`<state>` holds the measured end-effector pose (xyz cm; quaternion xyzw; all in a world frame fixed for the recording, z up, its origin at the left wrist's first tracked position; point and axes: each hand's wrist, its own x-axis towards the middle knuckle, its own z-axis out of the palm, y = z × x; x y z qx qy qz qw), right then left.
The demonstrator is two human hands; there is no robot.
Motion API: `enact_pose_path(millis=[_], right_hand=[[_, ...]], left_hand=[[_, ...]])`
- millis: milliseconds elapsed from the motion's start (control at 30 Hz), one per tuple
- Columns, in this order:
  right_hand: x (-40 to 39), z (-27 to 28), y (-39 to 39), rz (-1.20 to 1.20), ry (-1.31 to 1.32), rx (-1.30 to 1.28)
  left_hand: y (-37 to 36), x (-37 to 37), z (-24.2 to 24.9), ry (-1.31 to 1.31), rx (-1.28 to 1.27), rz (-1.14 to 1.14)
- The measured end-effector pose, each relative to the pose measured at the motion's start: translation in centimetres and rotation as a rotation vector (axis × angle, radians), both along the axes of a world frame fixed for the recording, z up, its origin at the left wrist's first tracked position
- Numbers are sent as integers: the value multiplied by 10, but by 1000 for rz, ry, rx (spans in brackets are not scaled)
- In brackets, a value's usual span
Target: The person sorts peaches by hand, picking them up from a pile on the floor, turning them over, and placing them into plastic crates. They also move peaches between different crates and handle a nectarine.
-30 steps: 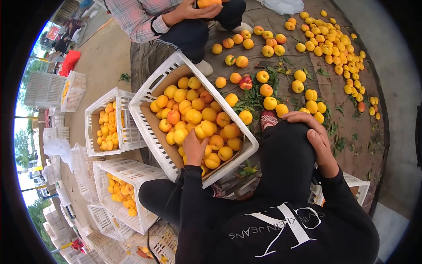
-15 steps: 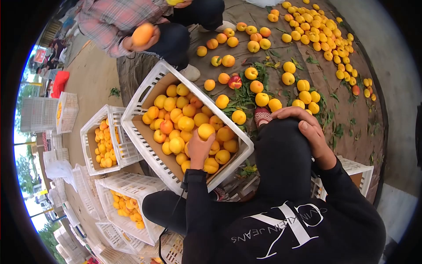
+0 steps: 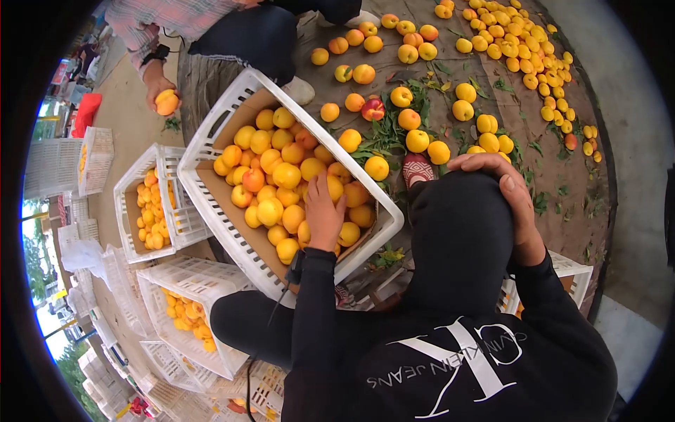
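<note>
Inside the large white crate (image 3: 225, 243), lined with cardboard, lie many yellow-orange peaches. My left hand (image 3: 324, 218) reaches over the near right part of the pile. Its fingers and thumb lie around a yellow peach (image 3: 335, 188), which sits among the others. My right hand (image 3: 510, 193) rests on my bent knee, fingers stretched out, with no fruit in it. Close to that knee, several peaches (image 3: 417, 141) and green leaves lie on the brown ground sheet.
Another person's hand (image 3: 155, 86) holds an orange peach (image 3: 166, 103) at upper left. Smaller crates of peaches (image 3: 130, 211) stand to the left, others below. A big spread of peaches (image 3: 520, 49) covers the sheet at upper right. A white crate (image 3: 576, 278) stands behind my right arm.
My left hand has moved slightly up and lowered its peach into the pile. The other person's hand with a peach has swung down and left. The crate appears shifted slightly up and left.
</note>
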<state>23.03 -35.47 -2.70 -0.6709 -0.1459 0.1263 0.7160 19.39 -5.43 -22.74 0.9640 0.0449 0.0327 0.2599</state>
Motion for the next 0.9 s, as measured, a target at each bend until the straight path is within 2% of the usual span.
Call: enact_pose_path(millis=[133,233,333,433,500,600,700,800,900], right_hand=[[-2,-7,2,-23,17,14],[-2,-7,6,-13,-2,-9],[0,-2,7,-11,-36,-29],[-6,-7,3,-48,15,-1],[-4,-7,0,-56,23,-3],[-5,-4,1,-57,15,-35],[-5,-7,-1,-58,32,-6],[-5,-5,0,-84,67,4],[1,19,-3,-47,66,-199]], left_hand=[[2,5,1,25,39,2],[12,12,1,40,-59,-5],[8,6,22,25,-200,-35],[-10,-13,50,193,-274,-168],[-14,-16,58,198,-208,-206],[-7,-12,66,370,-175,-144],[-8,-13,75,416,-85,-282],[-25,-15,76,151,-73,-348],[-47,-21,76,-109,86,-422]])
